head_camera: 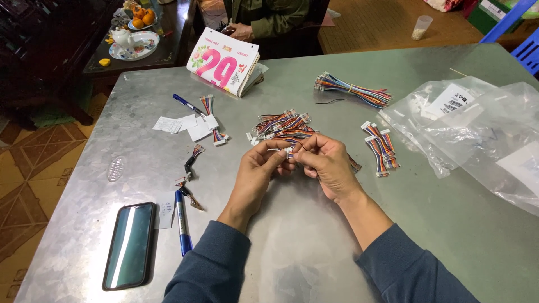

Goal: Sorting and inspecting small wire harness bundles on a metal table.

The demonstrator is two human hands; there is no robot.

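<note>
Both hands, left hand (259,166) and right hand (324,160), pinch one multicoloured wire lead (288,150) mid-counter (314,247), before a wire pile (283,126); clear plastic bags (477,126) lie at the right edge.

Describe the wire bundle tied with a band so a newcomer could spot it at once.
Start at the metal table and go to its far edge, right of the tear-off calendar. The tied wire bundle lies there alone, long and bound mid-length by a yellowish band, unlike the loose pile by the hands.
</note>
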